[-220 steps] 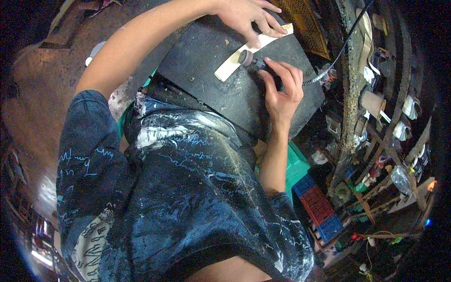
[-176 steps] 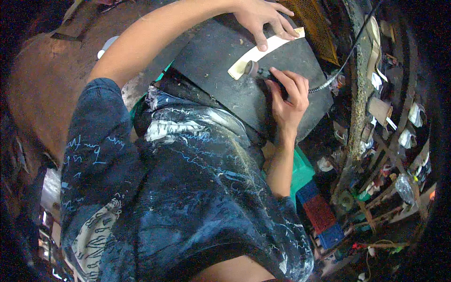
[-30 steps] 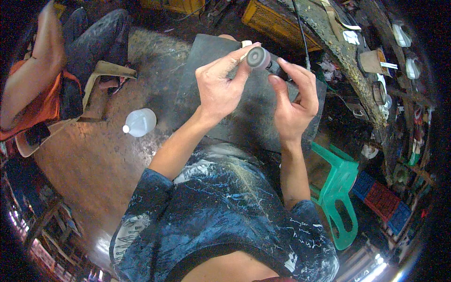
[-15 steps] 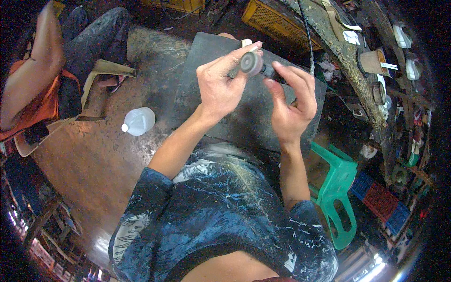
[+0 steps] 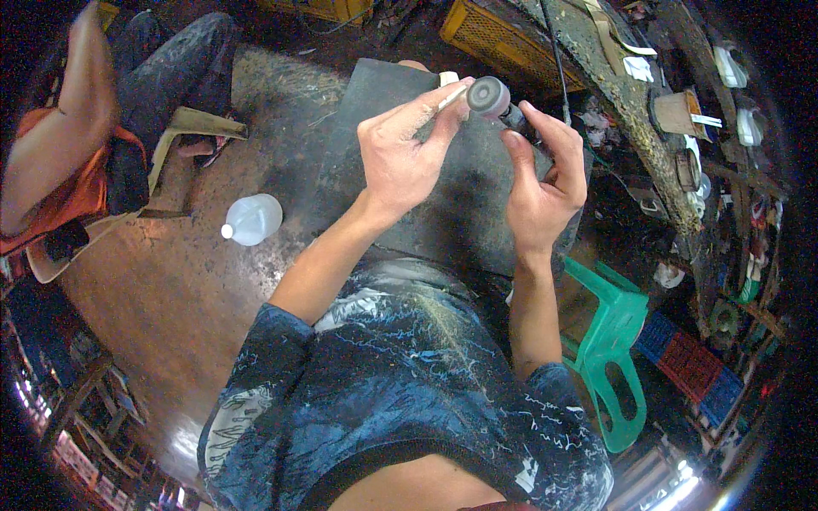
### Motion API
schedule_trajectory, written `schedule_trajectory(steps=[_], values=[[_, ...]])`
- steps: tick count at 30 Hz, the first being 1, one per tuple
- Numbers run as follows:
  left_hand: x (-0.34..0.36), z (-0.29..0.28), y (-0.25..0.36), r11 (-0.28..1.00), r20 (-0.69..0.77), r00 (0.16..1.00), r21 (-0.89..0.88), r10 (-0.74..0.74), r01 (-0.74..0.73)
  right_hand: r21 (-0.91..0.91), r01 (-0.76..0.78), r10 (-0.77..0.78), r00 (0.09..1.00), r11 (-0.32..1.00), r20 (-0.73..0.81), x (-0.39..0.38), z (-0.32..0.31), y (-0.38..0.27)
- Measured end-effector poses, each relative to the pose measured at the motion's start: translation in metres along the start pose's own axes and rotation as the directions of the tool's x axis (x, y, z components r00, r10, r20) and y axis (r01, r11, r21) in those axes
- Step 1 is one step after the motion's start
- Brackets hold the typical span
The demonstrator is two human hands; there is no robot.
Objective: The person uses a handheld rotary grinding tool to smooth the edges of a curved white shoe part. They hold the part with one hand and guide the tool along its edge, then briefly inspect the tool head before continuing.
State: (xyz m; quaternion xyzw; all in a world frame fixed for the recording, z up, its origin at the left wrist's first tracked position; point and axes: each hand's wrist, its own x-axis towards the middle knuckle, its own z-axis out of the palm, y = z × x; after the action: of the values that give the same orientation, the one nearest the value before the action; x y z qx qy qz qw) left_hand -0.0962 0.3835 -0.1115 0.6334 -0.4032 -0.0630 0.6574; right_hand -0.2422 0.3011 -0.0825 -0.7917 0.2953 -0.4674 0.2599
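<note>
My left hand is closed on a pale strip above the dark board, with much of the strip hidden by my fingers. My right hand grips a dark hand-held rotary tool with a round grey wheel at its head. The wheel sits right beside the strip and my left fingertips; I cannot tell whether they touch. A dark cable runs behind the tool.
A co-worker in orange sits at left on a chair. A plastic jug stands on the floor. Yellow crates lie beyond the board, a green stool at right, and cluttered wooden racks hold white items.
The strip, earlier flat on the board under my left hand, is now raised in it. My right hand and tool have shifted slightly right since half a second ago.
</note>
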Motion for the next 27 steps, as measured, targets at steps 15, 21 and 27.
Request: schedule_trajectory(steps=[15, 21, 27], values=[[-0.001, 0.002, -0.005, 0.999, 0.005, 1.000, -0.033, -0.005, 0.005, -0.002, 0.009, -0.008, 0.997, 1.000, 0.081, -0.001, 0.001, -0.003], [-0.001, 0.002, -0.003, 0.996, 0.041, 0.998, -0.076, -0.041, 0.044, -0.011, 0.035, -0.034, 0.996, 0.999, 0.084, 0.000, 0.000, -0.003], [0.000, 0.003, -0.006, 0.988, 0.042, 0.999, -0.154, -0.001, 0.008, -0.002, 0.054, -0.053, 0.990, 0.999, 0.133, -0.004, -0.002, -0.007]])
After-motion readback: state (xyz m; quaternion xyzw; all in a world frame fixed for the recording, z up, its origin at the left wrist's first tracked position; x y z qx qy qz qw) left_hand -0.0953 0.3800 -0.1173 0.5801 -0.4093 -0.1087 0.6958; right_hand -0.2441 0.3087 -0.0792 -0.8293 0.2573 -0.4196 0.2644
